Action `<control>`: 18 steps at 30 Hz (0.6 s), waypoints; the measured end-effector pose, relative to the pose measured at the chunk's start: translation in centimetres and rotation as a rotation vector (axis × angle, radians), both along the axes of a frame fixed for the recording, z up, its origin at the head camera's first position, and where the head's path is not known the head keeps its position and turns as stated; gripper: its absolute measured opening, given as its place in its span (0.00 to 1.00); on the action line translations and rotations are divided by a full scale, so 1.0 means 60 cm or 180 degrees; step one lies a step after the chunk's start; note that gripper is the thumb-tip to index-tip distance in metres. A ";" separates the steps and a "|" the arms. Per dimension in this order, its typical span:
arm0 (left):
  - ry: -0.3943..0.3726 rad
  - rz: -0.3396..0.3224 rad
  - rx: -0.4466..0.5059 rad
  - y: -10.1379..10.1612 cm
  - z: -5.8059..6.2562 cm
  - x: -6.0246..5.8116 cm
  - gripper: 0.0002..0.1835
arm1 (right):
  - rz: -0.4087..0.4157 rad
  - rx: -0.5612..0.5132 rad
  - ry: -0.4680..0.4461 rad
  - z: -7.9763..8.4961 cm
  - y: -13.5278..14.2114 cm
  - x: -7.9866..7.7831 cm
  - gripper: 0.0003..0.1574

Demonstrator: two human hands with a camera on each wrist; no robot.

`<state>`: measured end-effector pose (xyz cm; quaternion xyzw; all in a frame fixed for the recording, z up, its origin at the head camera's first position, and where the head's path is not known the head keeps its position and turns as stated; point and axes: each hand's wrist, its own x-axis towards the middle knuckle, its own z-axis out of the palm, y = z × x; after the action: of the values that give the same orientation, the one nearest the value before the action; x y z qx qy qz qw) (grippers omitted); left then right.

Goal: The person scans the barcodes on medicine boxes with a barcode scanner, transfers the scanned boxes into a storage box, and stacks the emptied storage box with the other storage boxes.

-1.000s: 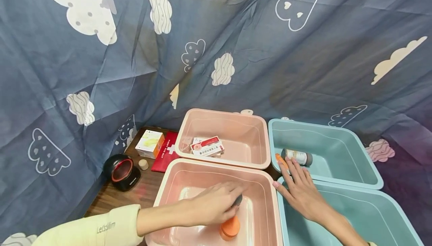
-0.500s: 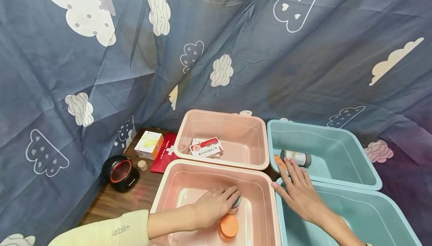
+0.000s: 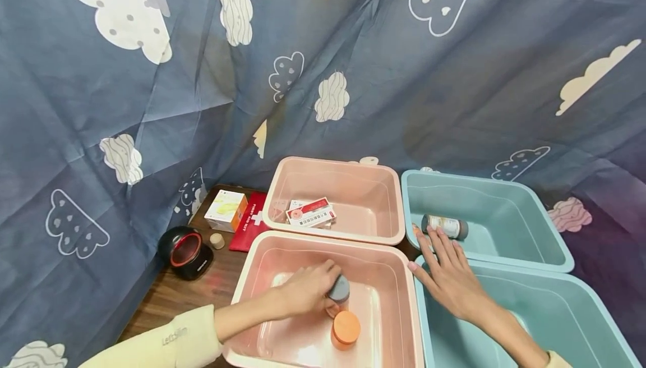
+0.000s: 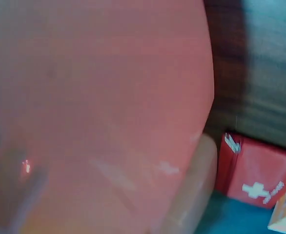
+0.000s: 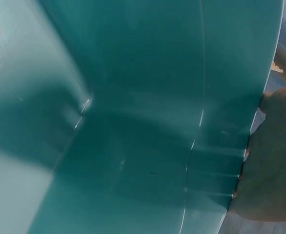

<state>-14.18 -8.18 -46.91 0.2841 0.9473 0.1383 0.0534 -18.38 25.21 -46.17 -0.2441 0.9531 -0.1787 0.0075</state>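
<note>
In the head view my left hand (image 3: 309,289) reaches into the front pink bin (image 3: 295,242), its fingers and thumb around the side of a bottle with a dark grey cap (image 3: 340,288). This bottle stands close to another one with an orange cap (image 3: 346,327); both look upright. My right hand (image 3: 454,286) lies with spread, fairly straight fingers over the rims between the two blue bins. Its fingertips are near a lying bottle with a pale label (image 3: 444,226) in the back blue bin. The left wrist view is mostly blurred pink wall.
Several small medicine boxes (image 3: 310,213) lie in the back pink bin (image 3: 363,199). Left of the bins are a red first aid pouch (image 3: 248,228), a yellow-and-white box (image 3: 226,211), a small round wooden piece (image 3: 217,240) and a black device (image 3: 185,253). A cloud-printed cloth (image 3: 383,115) hangs behind.
My left hand has shifted left with the grey-capped bottle, so its cap shows more. The right hand keeps its place at the blue rims; less of the orange object under its fingers shows.
</note>
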 end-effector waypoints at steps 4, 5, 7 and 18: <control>-0.0049 0.0166 0.0392 -0.026 0.011 -0.019 0.31 | 0.0051 0.0008 0.0128 -0.006 0.002 -0.006 0.50; -0.0058 0.0204 0.0509 -0.032 0.018 -0.019 0.31 | 0.0050 0.0018 0.0111 -0.005 0.003 -0.004 0.50; -0.0029 0.0218 0.0797 -0.050 0.020 -0.024 0.29 | 0.0047 0.0001 0.0075 -0.002 0.002 -0.002 0.50; -0.0190 0.0897 0.1840 -0.141 0.169 0.032 0.32 | -0.0022 0.0151 -0.0199 0.014 -0.005 0.000 0.51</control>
<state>-12.28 -16.66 -36.76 0.1495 0.8968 0.4160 -0.0214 -18.40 24.89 -45.35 -0.2349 0.9572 -0.1637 0.0424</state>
